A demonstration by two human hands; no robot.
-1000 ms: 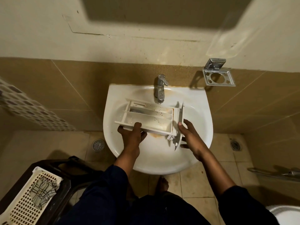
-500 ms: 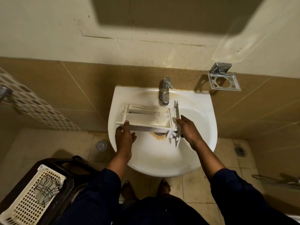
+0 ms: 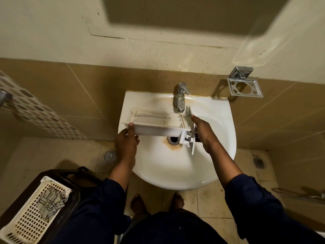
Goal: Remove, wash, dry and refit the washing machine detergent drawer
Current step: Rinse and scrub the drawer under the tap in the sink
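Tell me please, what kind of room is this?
Most likely a bathroom: a white sink with a tap on a tiled wall, a metal soap holder beside it, and a floor drain.

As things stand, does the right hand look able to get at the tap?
Probably yes, once it lets go: the right hand grips the front end of the detergent drawer, and the tap stands just behind it with nothing between. The left hand holds the other end.
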